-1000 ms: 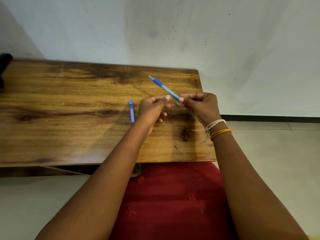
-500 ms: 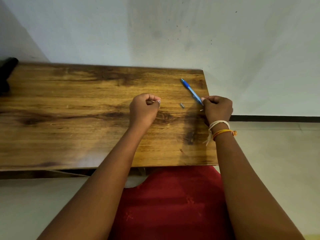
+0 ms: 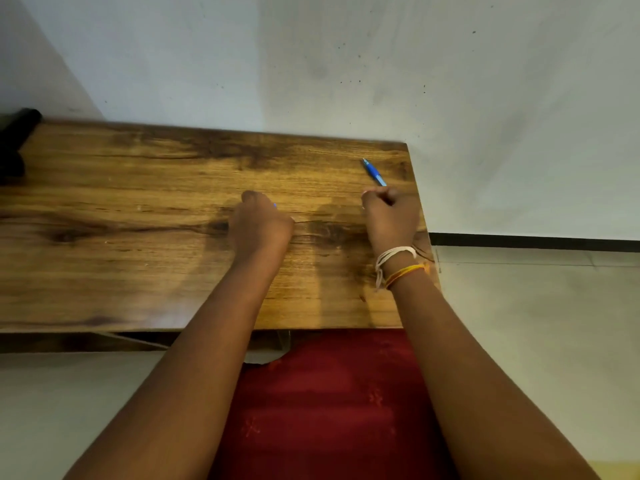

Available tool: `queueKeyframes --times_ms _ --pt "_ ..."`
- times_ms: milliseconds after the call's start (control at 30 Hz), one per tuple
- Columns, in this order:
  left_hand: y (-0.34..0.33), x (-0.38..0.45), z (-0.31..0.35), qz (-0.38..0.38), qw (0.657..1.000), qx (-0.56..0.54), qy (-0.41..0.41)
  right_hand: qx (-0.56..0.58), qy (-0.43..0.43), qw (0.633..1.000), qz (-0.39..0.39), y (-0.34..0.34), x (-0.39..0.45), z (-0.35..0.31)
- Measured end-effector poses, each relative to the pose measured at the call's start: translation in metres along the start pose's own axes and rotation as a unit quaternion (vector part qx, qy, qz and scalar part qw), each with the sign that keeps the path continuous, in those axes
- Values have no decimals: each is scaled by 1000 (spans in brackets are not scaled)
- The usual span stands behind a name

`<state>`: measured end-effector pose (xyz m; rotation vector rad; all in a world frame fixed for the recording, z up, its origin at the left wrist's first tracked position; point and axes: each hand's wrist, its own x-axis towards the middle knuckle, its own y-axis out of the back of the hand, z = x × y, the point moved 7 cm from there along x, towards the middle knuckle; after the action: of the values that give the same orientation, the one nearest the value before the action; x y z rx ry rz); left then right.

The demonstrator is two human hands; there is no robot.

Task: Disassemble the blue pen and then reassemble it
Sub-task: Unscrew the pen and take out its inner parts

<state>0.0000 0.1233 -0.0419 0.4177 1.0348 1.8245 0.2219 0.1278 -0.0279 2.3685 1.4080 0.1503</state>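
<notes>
While both arms reach out over the wooden bench, the right hand sits near the bench's right edge, fingers curled tight around the lower end of the blue pen. That grip is firmly closed on the barrel, and the pen pokes out past the knuckles, angled away toward the far right corner, its tip pointing up and to the left. The pen's free end appears to lie low over the wood, though contact is hard to judge from here. White and orange threads circle the right wrist.

Over to the left hand, well apart from the right, down near the middle of the bench. Its fingers are curled under into a fist, knuckles forward, and a tiny speck of blue peeks out at its far side. Whether that grip is holding a pen part or just covering one, I cannot tell; the fingers hide it.

At the far left edge, a dark object rests on the bench corner. Red cloth fills the lap below.
</notes>
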Motion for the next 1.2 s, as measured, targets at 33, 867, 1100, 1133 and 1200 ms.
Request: queueKeyframes --times_ms 33,867,1100,1133,1200 --pt "0 1 -1 -6 1000 7 -6 -22 21 999 -34 -11 -5 -3" --pt "7 12 -13 -195 897 -394 38 243 -163 927 -237 -94 -45 -6" --pt "-2 11 -24 -184 770 -587 171 252 -205 902 -285 -99 -56 -8" --pt "-4 10 -24 -190 755 -599 185 245 -205 903 -289 -99 -56 -8" --pt "-9 6 -23 -211 742 -603 205 248 -204 901 -291 -101 -58 -9"
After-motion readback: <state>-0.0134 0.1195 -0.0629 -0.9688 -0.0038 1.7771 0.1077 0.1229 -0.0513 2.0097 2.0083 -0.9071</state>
